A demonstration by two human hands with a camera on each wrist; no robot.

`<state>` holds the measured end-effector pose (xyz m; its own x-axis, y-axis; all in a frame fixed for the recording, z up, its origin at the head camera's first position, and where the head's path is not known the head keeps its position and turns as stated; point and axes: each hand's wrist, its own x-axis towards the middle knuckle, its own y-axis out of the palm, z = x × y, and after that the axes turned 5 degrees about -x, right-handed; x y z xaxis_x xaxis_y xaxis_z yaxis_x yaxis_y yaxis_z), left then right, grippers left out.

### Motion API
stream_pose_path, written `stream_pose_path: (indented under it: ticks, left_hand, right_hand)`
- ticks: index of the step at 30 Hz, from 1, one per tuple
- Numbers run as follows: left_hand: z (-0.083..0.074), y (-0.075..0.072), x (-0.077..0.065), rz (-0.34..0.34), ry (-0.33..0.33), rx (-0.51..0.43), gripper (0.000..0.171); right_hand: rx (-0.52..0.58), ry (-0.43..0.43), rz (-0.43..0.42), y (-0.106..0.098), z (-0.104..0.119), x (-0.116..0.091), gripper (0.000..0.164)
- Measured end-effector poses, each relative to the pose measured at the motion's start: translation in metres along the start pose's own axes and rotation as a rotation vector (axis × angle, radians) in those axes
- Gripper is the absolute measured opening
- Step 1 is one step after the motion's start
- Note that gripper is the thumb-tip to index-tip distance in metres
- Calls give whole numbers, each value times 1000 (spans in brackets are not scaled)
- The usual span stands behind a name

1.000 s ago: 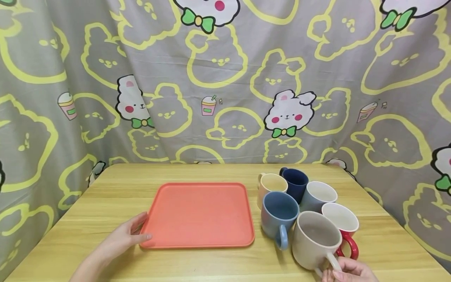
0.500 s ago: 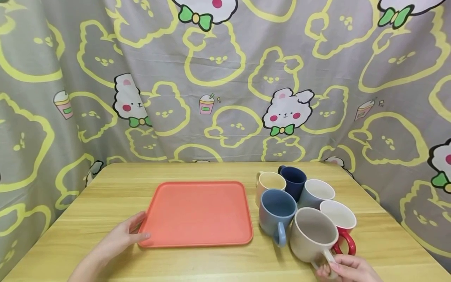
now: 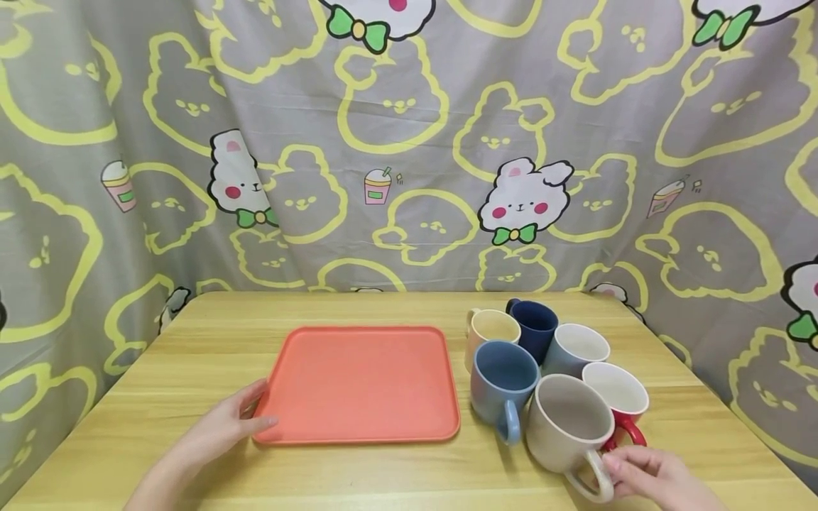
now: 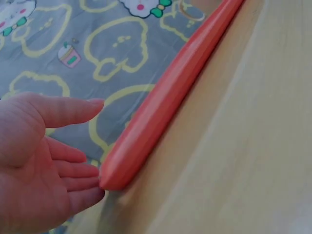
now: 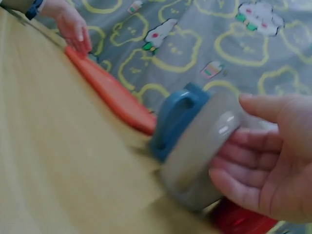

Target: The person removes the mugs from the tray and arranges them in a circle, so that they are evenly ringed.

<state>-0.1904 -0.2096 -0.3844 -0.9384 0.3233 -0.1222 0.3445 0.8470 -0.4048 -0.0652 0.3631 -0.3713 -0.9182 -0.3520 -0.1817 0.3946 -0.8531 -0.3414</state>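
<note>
A coral-red tray [image 3: 361, 387] lies flat on the table. At its near left corner my left hand [image 3: 220, 426] rests with loose fingers, the fingertips [image 4: 83, 183] against the tray's edge in the left wrist view. To the right, a beige mug [image 3: 556, 443] stands upright with its handle towards me. My right hand [image 3: 658, 475] is at that handle, fingers relaxed and no longer through the loop. In the right wrist view, thumb and fingers [image 5: 243, 168] lie apart beside the mug; whether they touch it is hard to tell.
Close about the beige mug stand a blue mug [image 3: 505, 390], a yellow-cream mug [image 3: 492, 341], a dark navy mug [image 3: 537, 337], a white-rimmed grey-blue mug [image 3: 565, 358] and a red-handled white mug [image 3: 616, 390]. A patterned curtain [image 3: 409, 234] hangs behind the table [image 3: 358, 475].
My right hand has let go of the beige mug's handle and its fingers have come out to the right. The left hand and tray stay in place.
</note>
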Motion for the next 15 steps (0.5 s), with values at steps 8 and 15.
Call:
stream_pose_path:
  ticks: [8,15]
  left_hand:
    - [-49,-1,-9,-75,172,100,72]
    - [-133,-5,-8,-164,359,222,67]
  right_hand:
    - [-533,-335,-380,-6,70,3,24]
    - [-793,-440,-387,6,170,47,12]
